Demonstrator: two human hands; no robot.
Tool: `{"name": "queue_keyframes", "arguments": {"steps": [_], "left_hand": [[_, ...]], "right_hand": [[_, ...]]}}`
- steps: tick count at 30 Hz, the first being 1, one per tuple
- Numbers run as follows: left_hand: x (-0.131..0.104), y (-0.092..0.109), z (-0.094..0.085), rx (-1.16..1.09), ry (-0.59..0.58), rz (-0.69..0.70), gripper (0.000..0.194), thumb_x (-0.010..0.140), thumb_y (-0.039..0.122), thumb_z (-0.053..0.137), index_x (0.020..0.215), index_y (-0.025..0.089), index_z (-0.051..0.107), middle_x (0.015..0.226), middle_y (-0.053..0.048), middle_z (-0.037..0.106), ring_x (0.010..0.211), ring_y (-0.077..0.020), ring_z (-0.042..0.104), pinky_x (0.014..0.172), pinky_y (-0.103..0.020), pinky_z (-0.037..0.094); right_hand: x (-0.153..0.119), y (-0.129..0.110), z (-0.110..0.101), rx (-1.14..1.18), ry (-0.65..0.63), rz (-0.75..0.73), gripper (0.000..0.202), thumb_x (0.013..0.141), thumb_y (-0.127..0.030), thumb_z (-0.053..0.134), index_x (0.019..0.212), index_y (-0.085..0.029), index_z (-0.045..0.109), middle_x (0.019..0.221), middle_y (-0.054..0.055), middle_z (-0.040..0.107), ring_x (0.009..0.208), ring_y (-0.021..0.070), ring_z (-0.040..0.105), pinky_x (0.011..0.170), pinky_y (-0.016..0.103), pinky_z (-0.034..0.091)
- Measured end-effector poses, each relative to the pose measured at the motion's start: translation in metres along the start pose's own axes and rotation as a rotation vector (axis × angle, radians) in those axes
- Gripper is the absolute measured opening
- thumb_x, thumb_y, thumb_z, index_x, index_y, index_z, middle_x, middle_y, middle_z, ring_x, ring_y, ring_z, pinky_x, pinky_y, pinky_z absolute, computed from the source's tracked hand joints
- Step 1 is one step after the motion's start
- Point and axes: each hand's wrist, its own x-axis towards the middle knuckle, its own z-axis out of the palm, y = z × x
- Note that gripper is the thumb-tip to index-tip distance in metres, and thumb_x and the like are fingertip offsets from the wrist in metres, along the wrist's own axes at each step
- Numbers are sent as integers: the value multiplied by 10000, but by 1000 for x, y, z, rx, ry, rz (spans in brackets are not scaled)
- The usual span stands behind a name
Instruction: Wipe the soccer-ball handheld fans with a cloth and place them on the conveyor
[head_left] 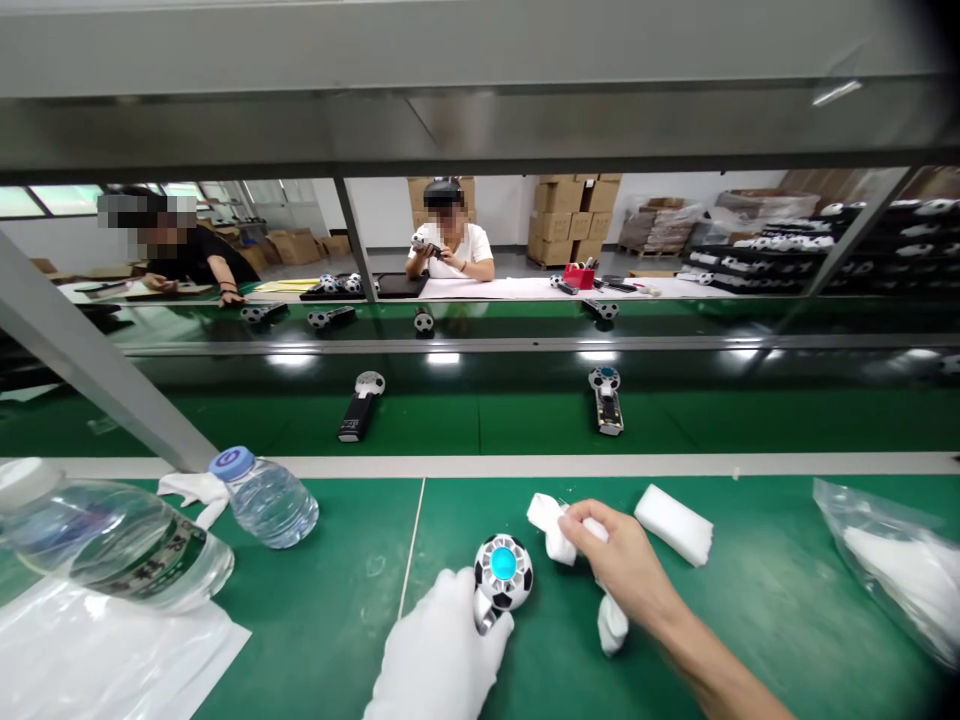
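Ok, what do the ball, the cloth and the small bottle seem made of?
Ball: probably hard, smooth plastic, by its crisp round outline. Cloth: soft, matte fabric, by its loose folds; fibre unclear. Small bottle: likely thin clear plastic, shiny, by its ribs and highlights.

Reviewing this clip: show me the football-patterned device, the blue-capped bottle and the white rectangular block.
Football-patterned device [503,568]: head view, on the turquoise centre of its ball.
Blue-capped bottle [271,503]: head view, middle of its clear body.
White rectangular block [673,525]: head view, middle of its upper face.

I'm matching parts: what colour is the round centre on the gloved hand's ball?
Turquoise centre, best seen in the head view.
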Motion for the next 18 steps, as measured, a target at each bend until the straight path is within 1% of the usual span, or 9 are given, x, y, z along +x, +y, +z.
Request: {"name": "queue_keyframes", "arguments": {"steps": [2,3,5,7,9,12,15,17,18], "left_hand": [[0,2,2,23,20,19,256,758,439,462,920,260,549,889,-54,601,775,-313,596,656,-395,379],[0,3,2,37,30,19,260,762,435,459,923,252,549,890,-61,606,783,-315,600,658,-395,383],[-1,5,4,62,32,10,270,771,426,449,922,227,549,895,-83,615,795,-317,607,658,-388,390],[-1,6,5,79,25,-3,278,777,421,437,918,208,547,889,-99,621,798,-315,611,652,-377,392],[-1,6,6,77,29,4,272,786,426,422,909,216,543,869,-92,623,781,-302,613,644,-367,390],[-2,4,4,53,39,12,246,783,439,430,889,244,536,853,-67,615,751,-287,602,644,-370,385],[0,2,-6,-24,18,26,221,758,429,474,853,241,543,862,-59,591,763,-274,573,684,-391,384],[1,1,-15,-217,-64,47,219,769,423,478,813,220,545,837,-54,572,779,-242,555,705,-366,400],[2,0,-19,-366,-143,39,234,783,430,469,817,210,539,819,-48,562,761,-219,551,687,-340,415]], "right_hand": [[-8,-17,5,11,-68,-101,236,831,-385,495,713,-194,569,745,10,605,726,171,554,676,262,394],[-12,-23,10,-27,-113,-180,219,846,-356,487,724,-195,569,758,10,596,731,162,549,682,259,386],[-20,-30,23,-180,-166,-334,203,879,-302,447,759,-194,570,771,10,572,690,146,530,642,257,357],[-24,-31,36,-361,-173,-433,203,902,-273,405,798,-193,559,773,12,553,628,139,504,585,268,311],[-21,-29,44,-469,-146,-466,200,909,-269,391,808,-192,546,773,12,547,601,141,491,566,278,282],[-9,-24,43,-433,-125,-415,204,906,-286,395,800,-192,541,787,11,555,635,146,509,595,275,309],[6,-13,29,-271,-85,-285,203,885,-307,423,775,-196,553,807,13,580,744,163,546,688,274,364],[11,0,17,-184,-77,-178,206,861,-327,452,738,-201,560,818,12,608,805,177,560,747,284,381],[12,8,9,-175,-94,-123,205,848,-338,466,731,-203,566,826,14,621,819,187,565,758,293,386]]}}
